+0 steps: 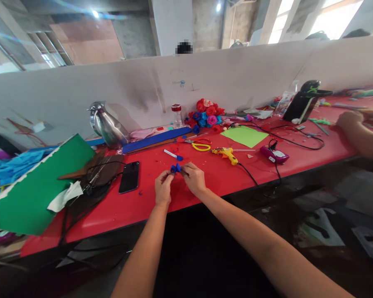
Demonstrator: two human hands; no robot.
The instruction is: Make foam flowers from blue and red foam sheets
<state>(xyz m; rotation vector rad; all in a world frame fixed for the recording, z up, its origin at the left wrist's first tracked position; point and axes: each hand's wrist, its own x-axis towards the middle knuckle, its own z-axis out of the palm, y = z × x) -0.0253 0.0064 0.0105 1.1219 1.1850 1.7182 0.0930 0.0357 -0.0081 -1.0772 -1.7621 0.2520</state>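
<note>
Between my two hands, above the front of the red table (149, 207), is a small blue flower (175, 168) that looks like a rolled rose. My left hand (163, 188) pinches it from the left, and my right hand (194, 177) pinches its right side; the fingertips partly cover it. Just beyond the hands lies a blue-capped marker (173, 155). A yellow hot glue gun (226, 155) rests to the right of them, with yellow-handled scissors (201, 146) close behind. A dark phone (129, 177) lies left of my left hand.
Finished-looking flowers (210, 114) are heaped by the partition, beside a red-lidded jar (176, 116). A blue strip (157, 140), a metal jug (107, 124), a green sheet (43, 190) and a light-green sheet (245, 135) lie around. Cables trail from a purple box (274, 155). Another person's arm (362, 134) reaches in at right.
</note>
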